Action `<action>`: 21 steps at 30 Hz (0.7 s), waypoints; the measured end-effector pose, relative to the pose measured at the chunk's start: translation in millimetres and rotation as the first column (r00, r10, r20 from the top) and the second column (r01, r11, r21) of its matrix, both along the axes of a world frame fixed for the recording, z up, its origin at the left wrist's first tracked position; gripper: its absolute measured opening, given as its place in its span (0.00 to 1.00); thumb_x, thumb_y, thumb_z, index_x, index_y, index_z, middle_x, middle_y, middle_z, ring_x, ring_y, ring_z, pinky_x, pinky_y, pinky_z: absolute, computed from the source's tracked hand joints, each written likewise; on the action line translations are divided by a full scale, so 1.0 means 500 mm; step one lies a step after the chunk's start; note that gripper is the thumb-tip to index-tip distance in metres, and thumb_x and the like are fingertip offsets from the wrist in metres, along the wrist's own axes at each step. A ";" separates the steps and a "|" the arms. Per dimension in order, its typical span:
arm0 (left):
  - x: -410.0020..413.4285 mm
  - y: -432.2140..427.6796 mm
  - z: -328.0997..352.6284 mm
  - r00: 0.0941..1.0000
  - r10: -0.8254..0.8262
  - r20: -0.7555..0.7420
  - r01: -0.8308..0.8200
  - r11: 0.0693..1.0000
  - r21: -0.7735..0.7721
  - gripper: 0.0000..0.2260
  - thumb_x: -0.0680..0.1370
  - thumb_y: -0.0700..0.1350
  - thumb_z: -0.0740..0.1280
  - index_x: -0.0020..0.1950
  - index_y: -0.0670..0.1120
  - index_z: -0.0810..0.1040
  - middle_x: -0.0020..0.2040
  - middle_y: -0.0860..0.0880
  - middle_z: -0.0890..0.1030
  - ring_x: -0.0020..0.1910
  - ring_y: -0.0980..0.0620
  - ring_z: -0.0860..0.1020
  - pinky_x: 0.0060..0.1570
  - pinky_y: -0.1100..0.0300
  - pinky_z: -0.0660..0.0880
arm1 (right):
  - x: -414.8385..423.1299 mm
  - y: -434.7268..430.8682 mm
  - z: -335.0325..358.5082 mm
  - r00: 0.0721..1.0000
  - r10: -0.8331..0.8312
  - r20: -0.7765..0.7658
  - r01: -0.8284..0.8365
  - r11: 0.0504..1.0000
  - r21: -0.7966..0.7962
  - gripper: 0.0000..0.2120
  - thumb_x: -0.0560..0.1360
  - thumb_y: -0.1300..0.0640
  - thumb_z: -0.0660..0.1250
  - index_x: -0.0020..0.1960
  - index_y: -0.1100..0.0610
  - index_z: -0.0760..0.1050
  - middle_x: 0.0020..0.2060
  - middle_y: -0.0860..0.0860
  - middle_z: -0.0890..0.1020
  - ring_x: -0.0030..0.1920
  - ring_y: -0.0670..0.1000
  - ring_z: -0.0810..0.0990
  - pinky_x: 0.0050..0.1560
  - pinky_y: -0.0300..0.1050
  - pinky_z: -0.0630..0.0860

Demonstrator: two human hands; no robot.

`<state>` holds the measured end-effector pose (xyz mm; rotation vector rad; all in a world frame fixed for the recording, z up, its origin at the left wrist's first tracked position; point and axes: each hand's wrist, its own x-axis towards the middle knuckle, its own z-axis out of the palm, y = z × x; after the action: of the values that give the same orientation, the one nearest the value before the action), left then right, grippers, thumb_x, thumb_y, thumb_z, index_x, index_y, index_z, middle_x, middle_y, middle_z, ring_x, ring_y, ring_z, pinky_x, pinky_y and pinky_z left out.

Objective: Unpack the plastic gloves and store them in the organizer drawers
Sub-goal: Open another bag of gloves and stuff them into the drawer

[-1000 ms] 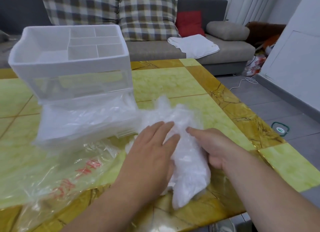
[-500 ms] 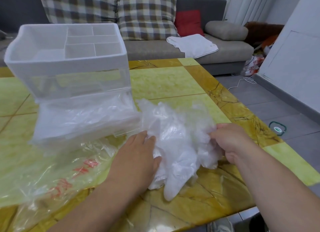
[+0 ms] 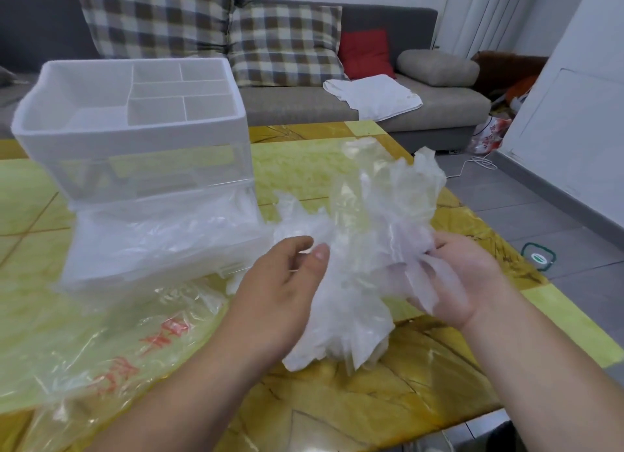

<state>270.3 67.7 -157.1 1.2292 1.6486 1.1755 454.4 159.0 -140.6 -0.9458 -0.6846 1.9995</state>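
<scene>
A crumpled bunch of clear plastic gloves (image 3: 368,235) is lifted off the table between both hands. My right hand (image 3: 462,282) grips its right side, fingers curled into the plastic. My left hand (image 3: 280,289) holds the left side, thumb and fingers pinching the film. The white organizer (image 3: 131,127) stands at the left, with a divided top tray. Its lower drawer (image 3: 162,245) is pulled out and filled with clear gloves.
The empty clear packaging bag (image 3: 101,343) with red print lies at the front left of the yellow marble table (image 3: 422,384). The table's right edge is close to my right arm. A grey sofa (image 3: 304,103) with cushions stands behind.
Both hands have gathered the glove bunch and raised it off the table; a second ago they pressed it flat. The bunch now stands taller and further right.
</scene>
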 end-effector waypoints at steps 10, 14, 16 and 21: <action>-0.018 0.010 0.017 0.932 0.172 0.319 -0.179 0.984 -0.007 0.08 0.79 0.41 0.68 0.42 0.44 0.83 0.42 0.42 0.85 0.41 0.46 0.83 0.43 0.55 0.82 | -0.075 -0.024 -0.023 0.965 0.250 -0.080 -0.253 0.967 -0.039 0.19 0.74 0.55 0.56 0.37 0.62 0.83 0.33 0.57 0.82 0.33 0.56 0.82 0.43 0.47 0.79; -0.038 0.017 0.025 0.913 0.215 0.346 -0.224 0.974 -0.013 0.08 0.80 0.39 0.66 0.41 0.42 0.79 0.39 0.40 0.81 0.33 0.50 0.78 0.31 0.60 0.80 | -0.065 -0.013 -0.015 0.989 0.145 0.008 -0.144 0.989 -0.040 0.25 0.77 0.40 0.61 0.51 0.63 0.79 0.41 0.61 0.83 0.39 0.59 0.83 0.43 0.50 0.80; -0.038 0.019 0.024 0.916 0.229 0.329 -0.243 0.970 0.000 0.08 0.80 0.39 0.66 0.42 0.42 0.80 0.37 0.41 0.80 0.31 0.49 0.76 0.27 0.61 0.76 | -0.058 -0.013 -0.010 0.978 0.180 0.102 -0.182 0.983 0.010 0.33 0.73 0.36 0.65 0.63 0.63 0.75 0.50 0.61 0.83 0.44 0.60 0.83 0.44 0.52 0.80; -0.039 0.020 0.012 0.916 0.256 0.310 -0.272 0.962 0.008 0.07 0.81 0.39 0.66 0.47 0.36 0.80 0.35 0.36 0.78 0.26 0.49 0.73 0.27 0.60 0.72 | -0.044 -0.012 0.002 0.936 0.269 0.225 -0.293 0.953 0.080 0.42 0.66 0.32 0.68 0.70 0.59 0.71 0.59 0.61 0.83 0.57 0.63 0.83 0.60 0.60 0.77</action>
<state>250.9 77.7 -151.0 0.8159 1.5866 1.5005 432.6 152.9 -139.4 -1.0492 -1.0943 2.0969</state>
